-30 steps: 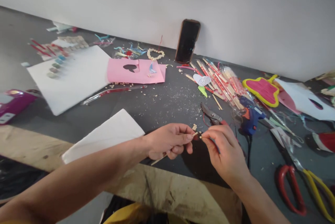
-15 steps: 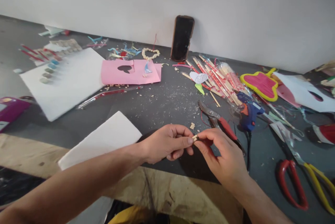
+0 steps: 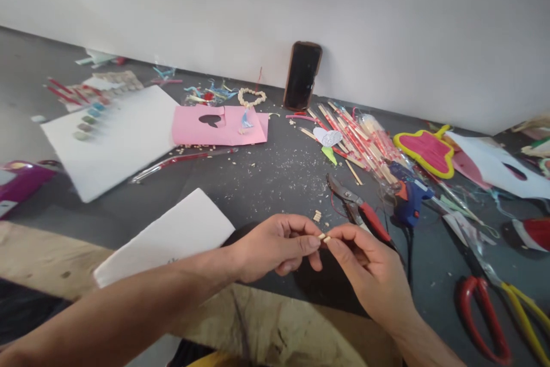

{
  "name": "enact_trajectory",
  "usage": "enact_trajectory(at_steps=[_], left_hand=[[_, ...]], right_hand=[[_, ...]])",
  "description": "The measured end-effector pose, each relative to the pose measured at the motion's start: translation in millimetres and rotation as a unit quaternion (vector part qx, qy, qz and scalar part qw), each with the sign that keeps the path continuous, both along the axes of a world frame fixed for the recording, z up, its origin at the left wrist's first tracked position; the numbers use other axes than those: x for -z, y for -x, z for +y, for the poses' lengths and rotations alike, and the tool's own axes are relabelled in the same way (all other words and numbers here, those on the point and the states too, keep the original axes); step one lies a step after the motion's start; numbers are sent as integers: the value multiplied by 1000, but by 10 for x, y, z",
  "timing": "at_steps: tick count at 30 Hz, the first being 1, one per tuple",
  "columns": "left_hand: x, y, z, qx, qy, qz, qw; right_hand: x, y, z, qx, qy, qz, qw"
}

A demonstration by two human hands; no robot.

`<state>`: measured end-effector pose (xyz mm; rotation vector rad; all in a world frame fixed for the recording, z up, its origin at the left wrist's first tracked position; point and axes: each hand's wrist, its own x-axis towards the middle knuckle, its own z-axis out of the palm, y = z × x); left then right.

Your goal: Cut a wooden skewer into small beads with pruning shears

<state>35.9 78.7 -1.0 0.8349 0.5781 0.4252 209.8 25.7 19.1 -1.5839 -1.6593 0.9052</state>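
Note:
My left hand (image 3: 281,244) pinches a small pale wooden piece (image 3: 321,236) between thumb and forefinger. A second such piece (image 3: 327,239) is pinched by my right hand (image 3: 367,258), and the two fingertips nearly meet above the table's front edge. Just behind them a few more short wooden pieces (image 3: 317,216) lie on the dark table. Red-handled cutters (image 3: 365,209) rest behind my right hand. White foam board (image 3: 172,235) lies beside my left forearm.
A phone (image 3: 303,75) leans on the wall. Pink paper (image 3: 193,126) and a beaded heart (image 3: 252,97) lie at the back. Wrapped chopsticks (image 3: 352,132), a blue glue gun (image 3: 408,201) and large scissors (image 3: 485,310) are on the right.
The two small pieces, close together before, now show slightly apart, one at each hand's fingertips. The whole view has shifted, with the scene lower in the picture.

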Motion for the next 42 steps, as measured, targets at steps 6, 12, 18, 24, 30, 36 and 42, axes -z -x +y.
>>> enact_trajectory(at_steps=[6, 12, 18, 24, 30, 36, 42], left_hand=[[-15, -7, 3, 4, 7, 17, 1000], [-16, -19, 5, 5, -17, 28, 999], [-20, -22, -9, 7, -49, 52, 997], [-15, -30, -17, 6, -14, 37, 999], [-55, -27, -13, 16, 9, 45, 999], [-64, -31, -11, 12, -4, 55, 998], [-52, -27, -23, 12, -5, 59, 998]], right_hand=[[0, 3, 30, -8, -15, -17, 1000], [9, -2, 43, -13, -12, -26, 999], [20, -3, 31, -17, -12, -16, 1000], [58, -21, 43, -39, -68, 23, 997], [47, -25, 57, -55, -51, 23, 997], [46, -37, 55, -56, -40, 23, 997], [43, -29, 78, -49, -33, 29, 998]])
